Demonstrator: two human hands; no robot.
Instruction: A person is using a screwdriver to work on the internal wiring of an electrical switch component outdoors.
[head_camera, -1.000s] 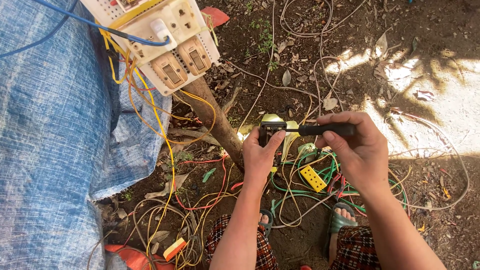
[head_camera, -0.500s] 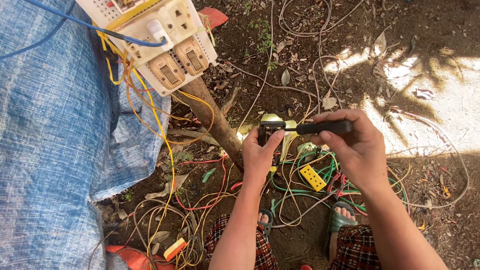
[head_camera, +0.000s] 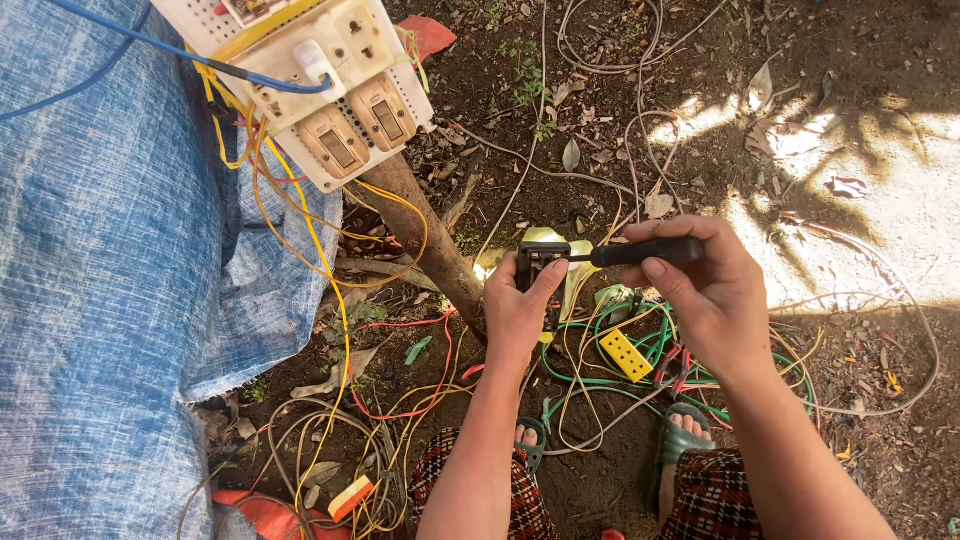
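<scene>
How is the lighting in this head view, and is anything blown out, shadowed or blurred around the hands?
Head view: hard sunlight overexposes the bare ground at right, with dappled leaf shadows across it; the left hand and right hand sit in even shade and look sharp, as does the black-handled screwdriver and the small black part it meets; the blue tarp is brightly lit but keeps its weave; slight wide-angle bending at the edges.

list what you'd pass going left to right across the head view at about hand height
blue tarp → yellow wire → wooden post → left hand → small black part → black-handled screwdriver → right hand → sunlit bare ground
</scene>
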